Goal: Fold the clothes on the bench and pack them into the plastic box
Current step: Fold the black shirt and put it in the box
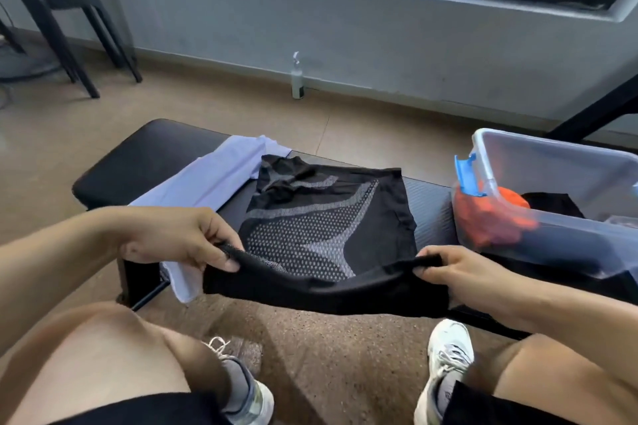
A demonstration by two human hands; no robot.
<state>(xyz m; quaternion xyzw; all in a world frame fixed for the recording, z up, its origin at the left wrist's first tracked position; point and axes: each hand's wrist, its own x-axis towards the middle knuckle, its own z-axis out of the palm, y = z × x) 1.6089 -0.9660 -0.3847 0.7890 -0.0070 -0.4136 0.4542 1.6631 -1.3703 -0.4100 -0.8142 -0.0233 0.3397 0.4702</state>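
— Two hands on one hem, then. Why both?

— Because the black patterned shirt is wide. The left hand pinches the near edge at one corner, fingers curled over the cloth and thumb under it; the right hand grips the other corner the same way. Held at both ends, the edge stays taut and lifts as a straight line — my guess is that it goes forward over the rest for a fold.

— And the rest of the shirt?

— It lies flat on the black bench, collar end away from the person, grey pattern up. Only the near hem is off the surface, hanging between the hands.

— What is the pale thing beside it?

— A light lilac garment, unfolded, partly under the shirt's left side and drooping off the bench's near edge. It looks pushed aside to wait its turn.

— Where does the folded shirt go?

— Into the clear plastic box at the right end of the bench, close to the right hand, so a short reach should do. Its blue latch stands up and no lid is on. An orange garment and something dark already sit inside — so the packing seems partway done.

— Any risk?

— The thin cloth may sag in the middle when carried over, leaving a crooked fold.
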